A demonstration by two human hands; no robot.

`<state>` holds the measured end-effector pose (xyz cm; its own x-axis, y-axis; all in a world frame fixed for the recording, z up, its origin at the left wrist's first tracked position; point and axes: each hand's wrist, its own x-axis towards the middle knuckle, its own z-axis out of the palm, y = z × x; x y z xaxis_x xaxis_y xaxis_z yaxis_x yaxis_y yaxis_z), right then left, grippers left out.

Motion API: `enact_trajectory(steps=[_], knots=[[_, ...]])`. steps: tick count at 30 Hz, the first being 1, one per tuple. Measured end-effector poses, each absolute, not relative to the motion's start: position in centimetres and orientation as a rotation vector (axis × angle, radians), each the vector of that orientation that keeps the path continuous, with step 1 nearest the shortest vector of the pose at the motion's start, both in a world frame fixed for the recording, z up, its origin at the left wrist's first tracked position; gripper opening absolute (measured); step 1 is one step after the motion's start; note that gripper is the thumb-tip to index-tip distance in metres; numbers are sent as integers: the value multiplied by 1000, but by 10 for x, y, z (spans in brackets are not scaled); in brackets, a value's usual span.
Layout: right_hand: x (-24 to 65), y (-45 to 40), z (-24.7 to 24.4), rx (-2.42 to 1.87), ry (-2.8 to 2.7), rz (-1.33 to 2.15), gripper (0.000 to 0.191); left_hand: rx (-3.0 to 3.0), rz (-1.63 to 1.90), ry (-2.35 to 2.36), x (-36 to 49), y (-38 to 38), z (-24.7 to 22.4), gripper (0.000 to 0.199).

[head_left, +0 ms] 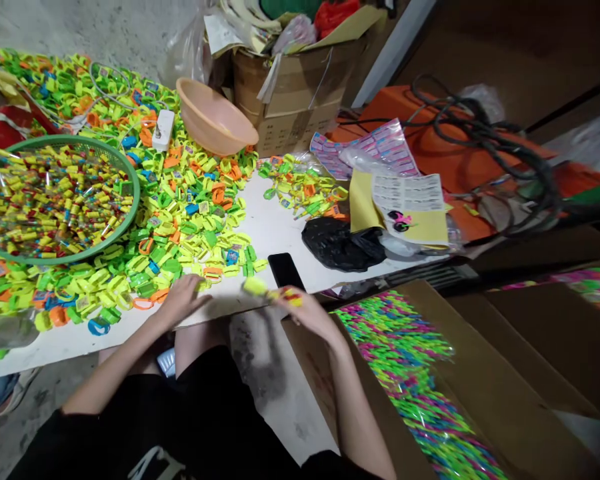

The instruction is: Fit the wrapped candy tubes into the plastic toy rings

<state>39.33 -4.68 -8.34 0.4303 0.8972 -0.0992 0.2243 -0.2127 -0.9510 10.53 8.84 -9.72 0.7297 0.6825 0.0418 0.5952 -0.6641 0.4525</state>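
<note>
My right hand (307,315) is closed on a yellow toy watch (255,287), held out over the table's front edge. Small yellow and red pieces (291,295) show at its fingers, blurred. My left hand (181,303) rests at the table edge with thumb and fingers apart, its fingertips beside the front of a big heap of toy watches (180,247) in yellow, green, orange and blue. Left of the heap's middle, a green basket (136,200) holds many small wrapped yellow and red pieces. A black phone (285,272) lies just beyond my right hand.
A peach bowl (215,117) tilts on the heap beside a white plug adapter (163,130). A black plastic bag (343,245) and printed sheets (410,200) lie to the right. Below stands a carton (460,353) of colourful wrapped sticks. A filled cardboard box (300,93) stands behind.
</note>
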Motion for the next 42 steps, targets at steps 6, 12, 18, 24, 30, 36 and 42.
enact_trajectory(steps=[6,12,18,24,30,36,42], knots=[[404,-50,-101,-1707,-663,523,46,2649,324,1196,85,120,-115,44],[330,-10,-139,-1647,-1171,895,36,2456,180,1260,76,120,-127,26],[276,44,-164,-1629,-1392,919,32,2347,266,1215,68,117,-128,20],[266,56,-166,-1594,-1437,903,23,2096,426,1185,59,114,-128,32],[271,50,-166,-1599,-1443,904,27,1882,632,1260,55,113,-128,30],[265,39,-138,-1579,-1421,926,45,1889,652,1113,50,98,-111,30],[249,33,-96,-1382,-1522,1120,50,1815,588,938,54,77,-100,36]])
